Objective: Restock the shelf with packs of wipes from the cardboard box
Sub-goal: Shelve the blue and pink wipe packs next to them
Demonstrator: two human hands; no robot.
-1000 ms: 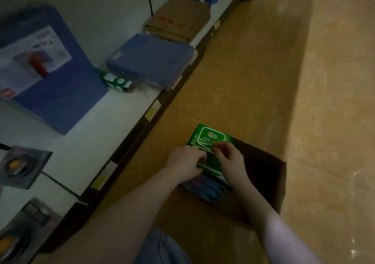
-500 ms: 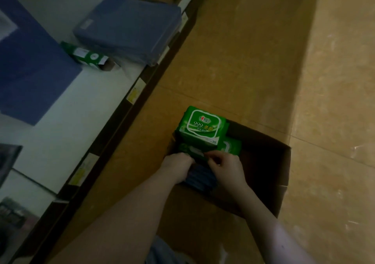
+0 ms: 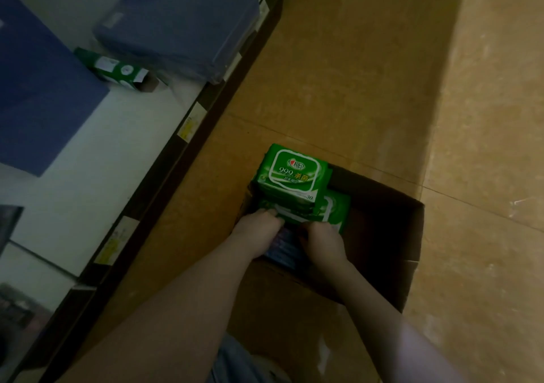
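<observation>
An open cardboard box (image 3: 412, 253) sits on the floor beside the low shelf (image 3: 88, 176). A stack of green wipe packs (image 3: 294, 176) stands in the box's far left corner, white label up. My left hand (image 3: 259, 231) and my right hand (image 3: 322, 241) both grip the near side of the stack, fingers curled round the lower packs. Another green pack (image 3: 338, 212) lies just right of the stack. Dark blue packs (image 3: 282, 250) show under my hands.
On the white shelf lie a small green carton (image 3: 117, 70) on its side, a blue wrapped bundle (image 3: 179, 23) and a large blue flat package (image 3: 38, 103). Yellow price tags (image 3: 190, 123) line the shelf's front edge. Tan floor stretches to the right.
The stack of green packs has settled lower in the box, with both hands shifting down to its near side. The view has tilted down toward the box.
</observation>
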